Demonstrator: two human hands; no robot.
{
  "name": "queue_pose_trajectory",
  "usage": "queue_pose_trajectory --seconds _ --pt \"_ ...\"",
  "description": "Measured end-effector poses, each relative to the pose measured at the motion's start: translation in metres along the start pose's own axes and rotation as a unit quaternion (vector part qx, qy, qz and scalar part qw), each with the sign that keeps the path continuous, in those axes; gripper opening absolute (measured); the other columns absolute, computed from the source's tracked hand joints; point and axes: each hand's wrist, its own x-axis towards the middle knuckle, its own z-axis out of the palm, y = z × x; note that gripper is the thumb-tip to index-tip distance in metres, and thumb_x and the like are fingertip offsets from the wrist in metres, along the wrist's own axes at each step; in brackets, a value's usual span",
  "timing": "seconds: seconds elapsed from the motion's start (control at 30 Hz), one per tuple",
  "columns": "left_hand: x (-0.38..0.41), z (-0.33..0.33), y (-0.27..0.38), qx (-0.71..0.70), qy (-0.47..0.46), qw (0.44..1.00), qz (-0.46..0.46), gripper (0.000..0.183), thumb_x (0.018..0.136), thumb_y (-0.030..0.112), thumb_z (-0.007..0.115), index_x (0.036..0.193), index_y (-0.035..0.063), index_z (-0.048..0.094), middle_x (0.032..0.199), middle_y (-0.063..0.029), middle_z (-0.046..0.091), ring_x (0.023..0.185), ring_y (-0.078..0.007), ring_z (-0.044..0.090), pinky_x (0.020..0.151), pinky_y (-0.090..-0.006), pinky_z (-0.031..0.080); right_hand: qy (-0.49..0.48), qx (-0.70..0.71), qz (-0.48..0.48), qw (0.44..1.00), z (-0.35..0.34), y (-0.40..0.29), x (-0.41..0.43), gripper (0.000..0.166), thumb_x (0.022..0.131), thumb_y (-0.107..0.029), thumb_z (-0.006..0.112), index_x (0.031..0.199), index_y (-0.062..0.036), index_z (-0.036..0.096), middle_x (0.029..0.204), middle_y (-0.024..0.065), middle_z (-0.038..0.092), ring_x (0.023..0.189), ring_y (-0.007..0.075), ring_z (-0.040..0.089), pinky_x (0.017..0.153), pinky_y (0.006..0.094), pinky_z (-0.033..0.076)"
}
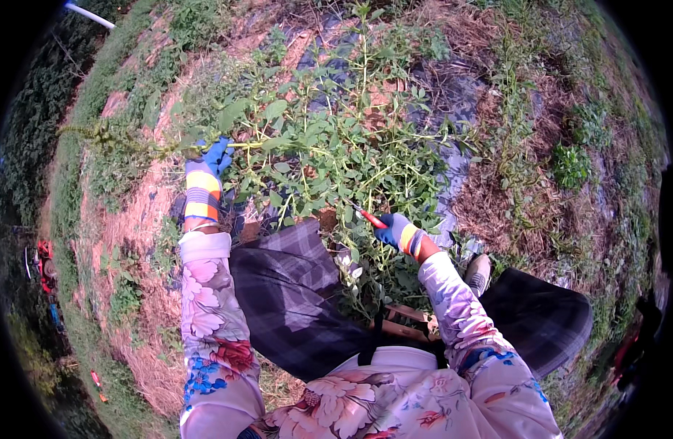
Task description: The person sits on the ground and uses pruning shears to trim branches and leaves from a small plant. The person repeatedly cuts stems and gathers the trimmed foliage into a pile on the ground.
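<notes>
My left hand [215, 158], in a blue-coated striped glove, is closed around a thick green weed stalk [251, 145]. The stalk's long seed spike [103, 136] sticks out to the left, and its leafy end reaches right over the plants. In my right hand [395, 230], gloved alike, is a red-handled cutting tool [372, 219]. Its narrow metal tip points up and left into the foliage, where leaves partly hide it; its exact kind is unclear. Low leafy green plants [336, 164] form a tangle between both hands and continue down between my knees.
Black plastic mulch film [454, 104] shows under the plants, with dry straw [484, 192] at its right. My shoe [479, 270] stands beside the row. A brown slatted object [406, 325] is below my waist. A red machine [46, 266] stands far left.
</notes>
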Motion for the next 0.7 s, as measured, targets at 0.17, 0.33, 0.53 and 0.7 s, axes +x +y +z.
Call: queue_pose_trajectory --seconds 0.17,0.33,0.53,0.7 --pt "-0.004 0.003 -0.001 -0.009 0.013 1.000 -0.003 0.050 0.066 0.002 0.069 0.104 0.0073 0.036 0.088 -0.0119 0.057 0.073 -0.0245 0.060 0.059 -0.0309 0.050 0.003 -0.049 0.035 0.998 -0.009 0.015 -0.007 0.028 0.068 -0.027 0.060 0.082 -0.0027 0.059 0.072 0.0174 0.060 0.066 0.0302 0.058 0.060 0.0360 0.044" --pt "-0.001 -0.003 -0.004 -0.079 0.012 0.997 -0.013 0.048 0.067 0.003 0.068 0.101 0.0095 0.034 0.090 -0.0120 0.057 0.075 -0.0256 0.060 0.063 -0.0334 0.051 0.065 -0.049 0.085 0.993 -0.015 0.018 -0.013 0.028 0.067 -0.023 0.062 0.085 -0.0012 0.059 0.068 0.0121 0.059 0.060 0.0219 0.055 0.059 0.0329 0.042" --pt "0.007 -0.008 -0.009 -0.024 0.003 1.000 -0.002 0.048 0.067 0.005 0.069 0.100 0.0108 0.034 0.090 -0.0121 0.057 0.075 -0.0255 0.060 0.065 -0.0350 0.051 0.051 -0.047 0.056 0.996 -0.019 0.013 0.028 0.034 0.068 -0.030 0.060 0.086 -0.0013 0.060 0.072 0.0158 0.060 0.066 0.0264 0.058 0.061 0.0343 0.043" --pt "-0.002 0.009 -0.003 -0.010 0.017 1.000 -0.007 0.030 0.073 0.007 0.064 0.099 0.0037 0.048 0.093 -0.0109 0.059 0.080 -0.0225 0.061 0.065 -0.0262 0.052 0.038 -0.142 0.107 0.983 -0.037 -0.006 0.071 0.037 0.067 -0.034 0.059 0.082 0.0002 0.062 0.068 0.0144 0.060 0.063 0.0257 0.059 0.060 0.0337 0.045"
